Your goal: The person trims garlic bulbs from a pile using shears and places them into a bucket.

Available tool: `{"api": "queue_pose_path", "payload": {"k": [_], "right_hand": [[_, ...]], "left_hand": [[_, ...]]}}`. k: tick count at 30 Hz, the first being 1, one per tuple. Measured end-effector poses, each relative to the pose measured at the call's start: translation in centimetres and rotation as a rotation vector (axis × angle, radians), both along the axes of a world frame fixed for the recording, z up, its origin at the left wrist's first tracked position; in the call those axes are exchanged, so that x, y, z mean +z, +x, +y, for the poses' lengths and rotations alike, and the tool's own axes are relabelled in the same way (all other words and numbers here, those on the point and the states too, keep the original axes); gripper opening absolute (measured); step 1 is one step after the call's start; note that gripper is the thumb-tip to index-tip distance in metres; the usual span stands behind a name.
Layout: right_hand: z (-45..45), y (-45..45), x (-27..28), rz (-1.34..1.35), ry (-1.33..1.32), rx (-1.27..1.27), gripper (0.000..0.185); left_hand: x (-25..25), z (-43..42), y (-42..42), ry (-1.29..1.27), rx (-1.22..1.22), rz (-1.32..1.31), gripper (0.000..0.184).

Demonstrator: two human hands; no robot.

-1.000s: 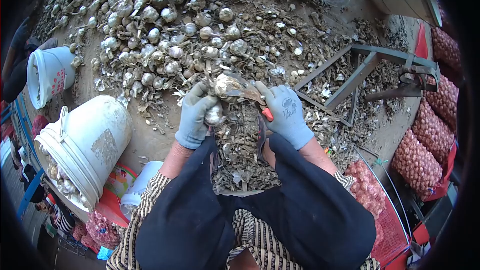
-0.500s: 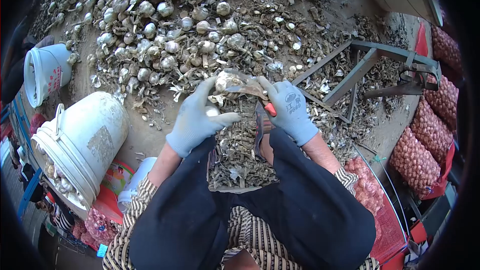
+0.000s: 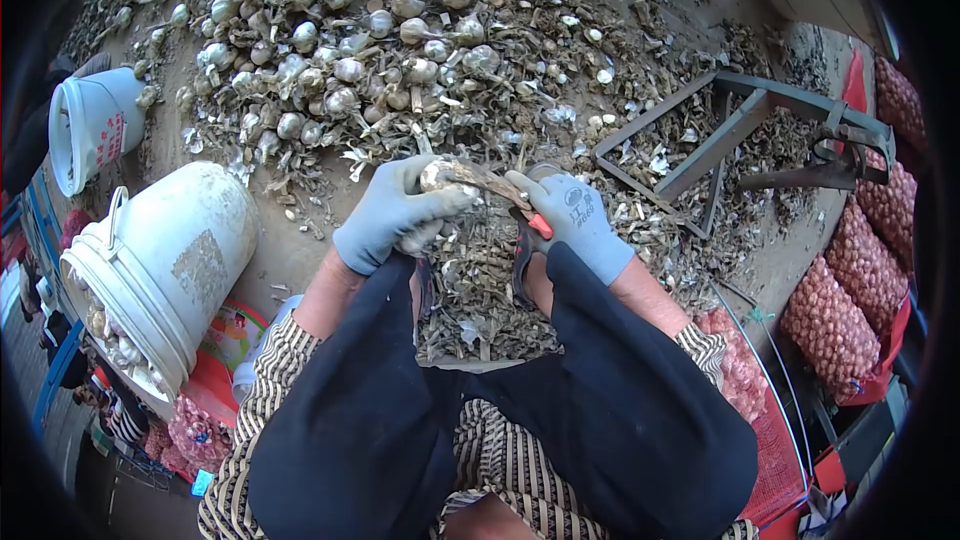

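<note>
My left hand (image 3: pixel 395 215), in a grey glove, is closed round a garlic bulb (image 3: pixel 440 176) whose long dry stem (image 3: pixel 490 180) points to the right. A second pale bulb (image 3: pixel 420 237) shows low in the same hand, under the fingers. My right hand (image 3: pixel 572 215), gloved too, is wrapped round a tool with a red handle (image 3: pixel 540 226); its blade lies mostly hidden behind the stem and fingers. The stem's far end reaches the right fingertips. Beyond both hands lies a heap of garlic bulbs (image 3: pixel 340 70).
Left of me a white bucket (image 3: pixel 205 230) of garlic lies tipped, with a smaller bucket (image 3: pixel 105 125) behind. At right are a metal frame (image 3: pixel 715 145) and mesh sacks of garlic (image 3: pixel 830 325). Dry leaf scraps (image 3: pixel 480 290) cover the ground between my feet.
The left fingers, spread half a second ago, have closed on the bulb. Its stem now points right towards my right hand, and the blade has turned so that less of it shows.
</note>
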State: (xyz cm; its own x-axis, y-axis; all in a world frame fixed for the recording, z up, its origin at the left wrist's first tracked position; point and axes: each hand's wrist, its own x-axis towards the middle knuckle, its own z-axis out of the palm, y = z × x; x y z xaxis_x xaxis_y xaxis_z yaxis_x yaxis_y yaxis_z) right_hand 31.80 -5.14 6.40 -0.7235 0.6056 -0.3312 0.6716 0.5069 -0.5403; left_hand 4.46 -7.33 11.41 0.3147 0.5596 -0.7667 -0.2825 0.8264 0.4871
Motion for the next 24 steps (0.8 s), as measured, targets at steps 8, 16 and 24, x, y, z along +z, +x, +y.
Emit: {"api": "queue_pose_path", "payload": {"k": [8,16,24], "right_hand": [[-2.2,-1.8,-0.7,0.285,-0.234,-0.389,0.041],[-2.4,-0.9,-3.6,0.269,-0.405,-0.675,0.031],[-1.8,-3.1,-0.6,0.193,-0.277,-0.527,0.027]], "left_hand": [[-2.0,-2.3,-0.5,0.021,0.014,-0.291,0.074],[12.4,-10.3,-11.9,0.623,0.806,1.029,0.046],[17.8,-15.9,-22.1,0.615,0.148,2.591,0.056]]}}
